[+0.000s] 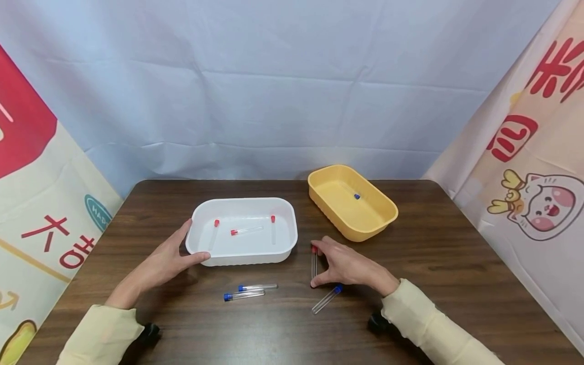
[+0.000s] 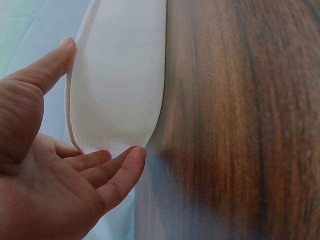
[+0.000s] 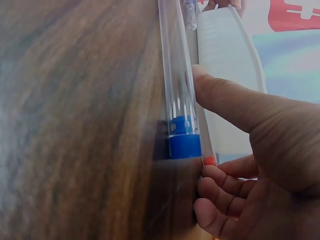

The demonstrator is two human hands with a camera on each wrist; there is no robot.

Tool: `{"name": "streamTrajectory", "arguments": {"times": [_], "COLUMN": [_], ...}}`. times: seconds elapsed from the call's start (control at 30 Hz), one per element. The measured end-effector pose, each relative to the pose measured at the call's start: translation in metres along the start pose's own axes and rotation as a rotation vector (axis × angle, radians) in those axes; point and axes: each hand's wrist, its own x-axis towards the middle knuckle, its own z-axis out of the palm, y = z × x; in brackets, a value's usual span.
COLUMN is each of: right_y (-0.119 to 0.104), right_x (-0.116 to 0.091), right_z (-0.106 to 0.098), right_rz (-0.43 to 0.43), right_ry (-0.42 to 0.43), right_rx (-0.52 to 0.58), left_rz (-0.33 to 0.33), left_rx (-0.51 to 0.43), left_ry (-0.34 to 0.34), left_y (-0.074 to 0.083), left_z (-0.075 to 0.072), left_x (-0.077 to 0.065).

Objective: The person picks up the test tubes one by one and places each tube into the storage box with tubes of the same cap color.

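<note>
My left hand grips the left end of a white plastic basin, thumb along its near side and fingers around its end. In the basin lie three clear test tubes with red caps. Over the table, to the right of the basin, my right hand pinches a red-capped test tube lengthwise, fingers at the cap and thumb at the other end. Just below that hand lies a blue-capped test tube, large in the right wrist view. The red cap is partly hidden there by fingertips.
Two more blue-capped test tubes lie side by side in front of the white basin. A yellow basin stands angled at the back right, with a blue cap visible inside. The brown wooden table ends at a pale cloth backdrop.
</note>
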Motion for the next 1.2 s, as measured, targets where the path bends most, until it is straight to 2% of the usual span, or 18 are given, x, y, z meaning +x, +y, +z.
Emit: {"name": "streamTrajectory", "arguments": {"times": [0.43, 0.8, 1.0, 1.2], "right_y": [-0.001, -0.004, -0.002, -0.003], "right_x": [0.003, 0.004, 0.003, 0.0], "right_z": [0.004, 0.001, 0.0, -0.009], "right_rz": [0.005, 0.066, 0.029, -0.026], "right_ry": [0.016, 0.013, 0.028, 0.046], "right_rx": [-0.064, -0.089, -0.089, -0.04], "left_rz": [0.023, 0.02, 0.007, 0.007], "left_rx": [-0.002, -0.004, -0.007, -0.005], "left_ry": [0.008, 0.006, 0.001, 0.001], "left_y": [-0.002, -0.004, -0.004, -0.005], "left_z": [0.001, 0.001, 0.002, 0.002], "left_x": [0.0, 0.0, 0.001, 0.002]}}
